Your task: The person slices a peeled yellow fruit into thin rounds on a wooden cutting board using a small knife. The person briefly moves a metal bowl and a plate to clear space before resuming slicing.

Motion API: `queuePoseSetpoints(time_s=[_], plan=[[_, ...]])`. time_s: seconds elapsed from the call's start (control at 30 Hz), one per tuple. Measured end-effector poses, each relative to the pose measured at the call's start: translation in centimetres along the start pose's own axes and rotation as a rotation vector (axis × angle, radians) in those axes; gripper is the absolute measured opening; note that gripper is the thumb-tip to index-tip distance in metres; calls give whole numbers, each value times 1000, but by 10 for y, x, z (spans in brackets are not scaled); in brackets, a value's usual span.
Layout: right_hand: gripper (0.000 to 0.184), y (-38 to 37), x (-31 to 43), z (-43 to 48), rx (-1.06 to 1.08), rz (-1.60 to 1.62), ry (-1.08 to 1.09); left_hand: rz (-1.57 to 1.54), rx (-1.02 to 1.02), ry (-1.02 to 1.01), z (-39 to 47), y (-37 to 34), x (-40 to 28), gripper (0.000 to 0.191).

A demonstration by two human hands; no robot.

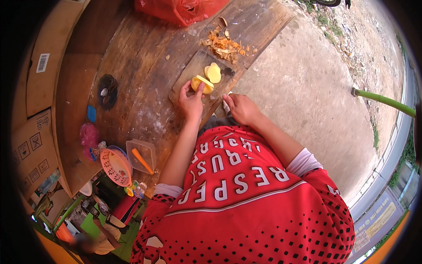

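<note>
My left hand (192, 103) holds a cut peeled potato (201, 86) on a wooden cutting board (184, 77), thumb and fingers on either side of it. The potato's flat pale face is turned towards a few potato slices (214, 74) lying just beyond it on the board. My right hand (244, 108) is curled shut at the table's edge, near the board's close corner. It seems to grip a knife, of which only a faint thin edge shows; the handle is hidden in the fist.
Orange and brown vegetable peelings (224, 46) lie beyond the board, near a red plastic bag (181, 10). Leftward on the wooden table (145, 76) are a dark dish (107, 92), a pink basket (115, 166) and a clear container (141, 155) with an orange-handled tool. Another person (105, 236) is at lower left.
</note>
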State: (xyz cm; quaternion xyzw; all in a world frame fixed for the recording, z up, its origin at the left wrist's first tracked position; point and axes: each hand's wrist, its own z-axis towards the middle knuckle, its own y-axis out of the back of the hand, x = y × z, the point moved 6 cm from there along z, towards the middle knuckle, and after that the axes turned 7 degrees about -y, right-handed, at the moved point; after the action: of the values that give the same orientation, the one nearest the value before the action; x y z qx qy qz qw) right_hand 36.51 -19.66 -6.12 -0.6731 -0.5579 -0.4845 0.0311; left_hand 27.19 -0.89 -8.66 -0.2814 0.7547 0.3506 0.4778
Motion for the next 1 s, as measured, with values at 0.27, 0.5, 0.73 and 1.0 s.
queuePoseSetpoints(time_s=[0.27, 0.5, 0.73, 1.0], plan=[[56, 3, 3, 1, 25, -3, -15, -183, 52, 110, -2, -7, 4, 60], [56, 2, 0, 6, 41, -52, 6, -220, 88, 156, -1, -6, 2, 60], [57, 2, -2, 10, 94, -94, 0, -205, 110, 170, 0, -5, 0, 58], [60, -2, -1, 16, 77, -73, 10, -184, 117, 174, 2, -6, 0, 56]])
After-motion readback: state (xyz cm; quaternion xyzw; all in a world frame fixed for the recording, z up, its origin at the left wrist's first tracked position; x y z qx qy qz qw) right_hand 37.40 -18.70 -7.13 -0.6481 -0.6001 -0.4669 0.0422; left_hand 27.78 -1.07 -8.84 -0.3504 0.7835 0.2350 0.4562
